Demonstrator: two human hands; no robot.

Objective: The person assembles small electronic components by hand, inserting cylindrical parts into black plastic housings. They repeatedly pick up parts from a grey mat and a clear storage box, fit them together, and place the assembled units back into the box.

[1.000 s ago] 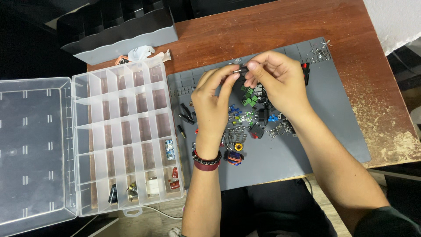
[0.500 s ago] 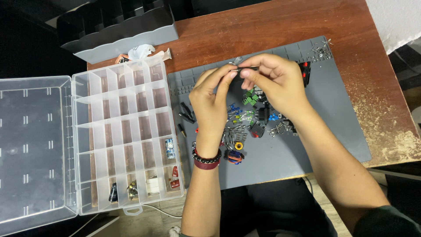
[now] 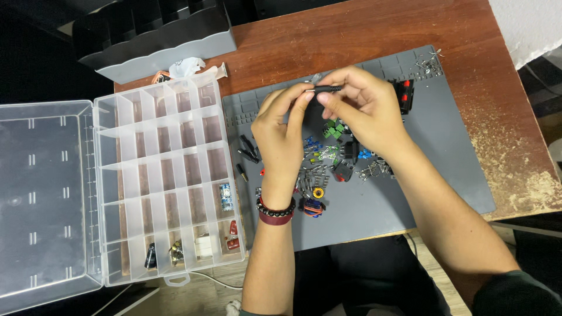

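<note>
Wood tabletop [image 3: 363, 29], reddish and worn pale at the right edge, carries a grey work mat [image 3: 445, 175] and, to its left, a clear compartment organiser [image 3: 158, 181] with its lid [image 3: 41, 199] flung open. A grey divided tray [image 3: 158, 41] sits at the far left. Most organiser cells are bare; only a few along the near row and the right column hold parts, among them a small blue board [image 3: 225, 196], so the sorting looks barely begun. On the mat lies the unsorted heap of small electronic components [image 3: 331, 158], with a toroid coil [image 3: 318, 192] and black plugs [image 3: 249, 147] toward the organiser. Above that heap both hands meet: the left hand [image 3: 281, 134] and right hand [image 3: 366, 111] each pinch an end of a slim black cylindrical part [image 3: 328, 89], fingertips closed narrowly on it; it may be a jack or a probe tip, too small to tell.
</note>
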